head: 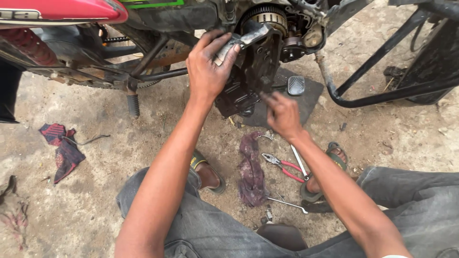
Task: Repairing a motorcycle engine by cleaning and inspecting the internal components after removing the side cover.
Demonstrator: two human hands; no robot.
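Fingers of left hand curled on engine cover

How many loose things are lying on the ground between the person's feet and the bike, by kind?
Pliers with red handles: 1
Thin metal hand tools (one beside the pliers, one nearer the knees): 2
Dark maroon rag: 1
Total: 4
A few small bits near the rag are too small to identify.

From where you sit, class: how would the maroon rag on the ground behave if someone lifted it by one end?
The maroon rag lies crumpled in folds, so it would probably hang limp. It looks thin, likely light. Its dark stains suggest grease, so perhaps slick to grip.
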